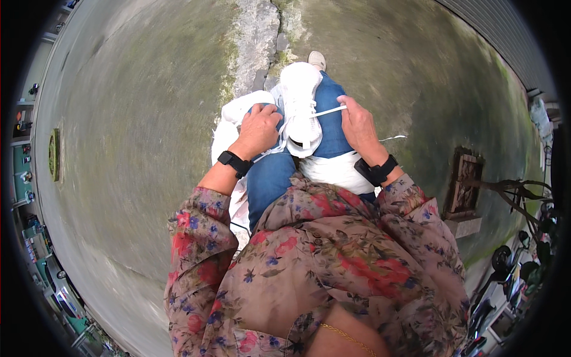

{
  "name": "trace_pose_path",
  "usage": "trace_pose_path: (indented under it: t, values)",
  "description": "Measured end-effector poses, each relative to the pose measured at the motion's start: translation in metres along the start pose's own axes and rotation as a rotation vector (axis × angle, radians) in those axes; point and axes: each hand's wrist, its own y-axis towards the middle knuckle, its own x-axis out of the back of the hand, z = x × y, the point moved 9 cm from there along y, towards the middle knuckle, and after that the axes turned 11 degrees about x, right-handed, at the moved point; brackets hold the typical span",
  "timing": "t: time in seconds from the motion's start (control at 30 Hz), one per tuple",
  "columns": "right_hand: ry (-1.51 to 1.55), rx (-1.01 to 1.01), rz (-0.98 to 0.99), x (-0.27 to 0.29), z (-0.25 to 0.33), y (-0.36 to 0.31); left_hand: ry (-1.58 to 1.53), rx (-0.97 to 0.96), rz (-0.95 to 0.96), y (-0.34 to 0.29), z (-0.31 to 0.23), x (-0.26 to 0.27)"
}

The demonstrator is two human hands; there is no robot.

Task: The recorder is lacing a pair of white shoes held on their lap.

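Observation:
A white sneaker [299,86] lies across my lap, toe pointing away and its opening toward me. My right hand [358,125], to the right of it, pinches the end of a white shoelace [328,111]. That lace runs taut from the sneaker's eyelets to my fingertips. My left hand [260,129] is over my left knee, close beside the sneaker, with its fingers curled down; what they hold, if anything, is hidden. A rounded white thing [241,105], perhaps a second shoe, sits just beyond my left hand.
White cloth or plastic [223,132] hangs beside my left leg, and more white material [331,171] lies over my right thigh. A cracked stone strip [256,50] crosses the mossy concrete ahead. A square planter [464,184] stands at right, near parked motorbikes [496,291].

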Motion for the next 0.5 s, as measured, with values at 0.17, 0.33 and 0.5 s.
trace_pose_path:
  t: [0.17,0.33,0.5]
  values:
    - [0.627,-0.488,-0.033,0.002,-0.014,0.009,0.165,-0.031,0.088,-0.008,-0.003,-0.011]
    - [1.065,-0.578,-0.261,0.028,-0.002,0.025,0.105,-0.027,0.073,-0.013,-0.006,-0.008]
    - [1.292,-0.616,-0.347,0.027,-0.019,0.018,0.154,-0.106,-0.062,-0.016,-0.009,-0.009]
